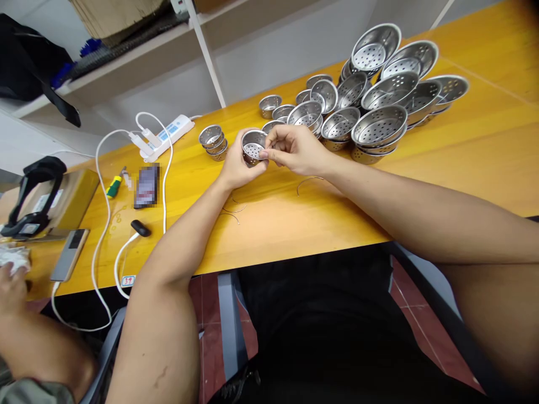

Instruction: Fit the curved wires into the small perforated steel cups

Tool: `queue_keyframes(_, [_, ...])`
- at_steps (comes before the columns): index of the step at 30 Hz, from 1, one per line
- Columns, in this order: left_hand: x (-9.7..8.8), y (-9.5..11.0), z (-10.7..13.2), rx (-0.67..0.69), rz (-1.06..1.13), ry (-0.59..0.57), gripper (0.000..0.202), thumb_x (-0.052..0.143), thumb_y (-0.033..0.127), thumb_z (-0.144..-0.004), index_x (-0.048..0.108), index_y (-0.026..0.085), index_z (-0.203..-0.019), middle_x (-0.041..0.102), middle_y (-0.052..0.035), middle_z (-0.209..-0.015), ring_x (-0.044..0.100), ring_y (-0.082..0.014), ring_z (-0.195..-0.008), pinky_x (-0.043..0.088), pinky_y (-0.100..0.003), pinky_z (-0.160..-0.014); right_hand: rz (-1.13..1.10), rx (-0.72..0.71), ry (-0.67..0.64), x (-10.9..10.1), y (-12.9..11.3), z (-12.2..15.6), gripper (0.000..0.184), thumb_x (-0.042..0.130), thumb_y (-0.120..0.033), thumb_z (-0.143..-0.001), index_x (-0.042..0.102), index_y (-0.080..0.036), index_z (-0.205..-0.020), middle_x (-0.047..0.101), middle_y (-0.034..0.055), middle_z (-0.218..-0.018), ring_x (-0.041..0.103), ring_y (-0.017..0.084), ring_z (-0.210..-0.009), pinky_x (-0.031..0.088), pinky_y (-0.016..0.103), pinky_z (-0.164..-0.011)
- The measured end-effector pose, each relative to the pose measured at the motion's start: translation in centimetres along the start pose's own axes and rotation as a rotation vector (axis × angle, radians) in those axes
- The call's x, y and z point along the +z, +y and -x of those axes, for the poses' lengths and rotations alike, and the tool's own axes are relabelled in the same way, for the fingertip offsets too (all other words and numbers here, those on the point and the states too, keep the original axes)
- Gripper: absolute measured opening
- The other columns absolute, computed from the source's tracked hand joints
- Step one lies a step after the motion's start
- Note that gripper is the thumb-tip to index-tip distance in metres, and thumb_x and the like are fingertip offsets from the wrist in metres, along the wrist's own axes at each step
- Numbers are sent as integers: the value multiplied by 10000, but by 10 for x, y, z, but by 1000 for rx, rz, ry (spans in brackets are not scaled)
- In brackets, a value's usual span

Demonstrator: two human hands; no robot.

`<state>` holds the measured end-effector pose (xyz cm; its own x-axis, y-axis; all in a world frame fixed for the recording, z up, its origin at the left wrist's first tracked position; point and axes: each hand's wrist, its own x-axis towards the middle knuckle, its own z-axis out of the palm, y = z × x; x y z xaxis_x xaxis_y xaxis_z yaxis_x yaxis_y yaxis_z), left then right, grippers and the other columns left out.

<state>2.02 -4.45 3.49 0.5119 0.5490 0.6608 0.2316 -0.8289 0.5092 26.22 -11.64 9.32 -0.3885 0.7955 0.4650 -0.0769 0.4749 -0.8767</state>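
Note:
My left hand (240, 163) is wrapped round a small perforated metal cup (254, 147), its open mouth tilted toward me. At the cup's right rim, the thumb and forefinger of my right hand (290, 147) are pinched together; whatever is between them is too small to make out. Thin curved wires (231, 213) lie on the table below my left hand, and another thin wire (309, 179) lies under my right wrist. Just left of my left hand stands a short stack of similar small cups (214, 141).
Many perforated metal bowls (379, 126) are stacked behind and right of my hands. To the left are a power strip (168, 137) with white cables, a blurred phone (146, 186), a green-yellow screwdriver (113, 187) and a power bank (70, 255). Another person's hand (12, 289) is at far left.

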Motion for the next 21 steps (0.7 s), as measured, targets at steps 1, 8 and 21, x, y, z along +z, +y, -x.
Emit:
queue_keyframes(1, [0, 0, 0, -2, -9, 3, 858, 900, 703, -999, 495, 263, -1615, 773, -122, -1453, 849, -309, -1284, 717, -542, -1186, 7, 0, -3, 0, 0, 0, 697, 1042, -895, -800, 746, -277, -932, 697, 16, -776, 543, 179, -617, 441, 369, -533])
queue_keyframes(8, [-1, -15, 2, 16, -7, 9, 923, 810, 849, -1032, 448, 294, -1675, 721, -137, -1528, 811, -329, -1388, 668, -570, -1279, 199, -82, 22, -9, 9, 2, 716, 997, -860, -889, 792, -281, -1258, 792, 59, -1092, 659, 214, -782, 606, 397, -698])
queue_keyframes(21, [-9, -23, -1, -119, -69, 66, 1073, 849, 944, -927, 456, 374, -1746, 648, -155, -1666, 658, -426, -1626, 494, -710, -1454, 631, -42, 6, -11, -4, 10, 676, 797, -640, -1062, 710, -374, -1677, 679, 153, -1676, 728, 507, -1407, 629, 772, -1267])
